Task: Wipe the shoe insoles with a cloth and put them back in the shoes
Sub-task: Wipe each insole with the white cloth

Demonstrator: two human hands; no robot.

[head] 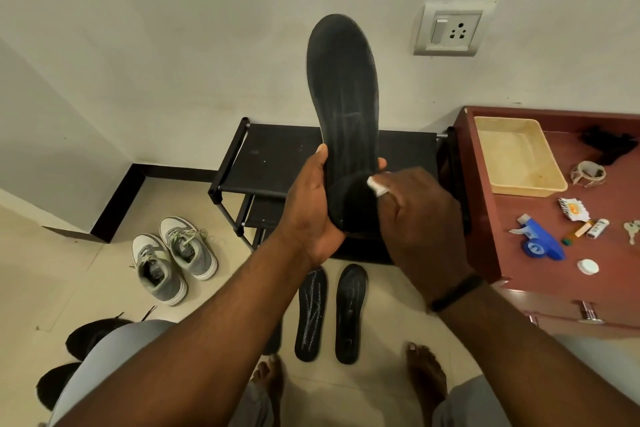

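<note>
Both hands hold one upright, chalky-streaked black insole.

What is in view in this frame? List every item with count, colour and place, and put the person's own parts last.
held insole: 1, black, upright at centre
cloth: 1, white, at the insole's heel
floor insoles: 2, black, side by side by the feet
grey sneakers: 2, grey and white, floor left
black shoes: 2, lower left, partly hidden
shoe rack: 1, black, against the wall
cabinet: 1, reddish brown, right
tray: 1, cream, on the cabinet
spray head: 1, blue, on the cabinet
wall socket: 1, white
left hand: grips the insole's heel
right hand: pinches the cloth
bare feet: 2, bottom
</note>
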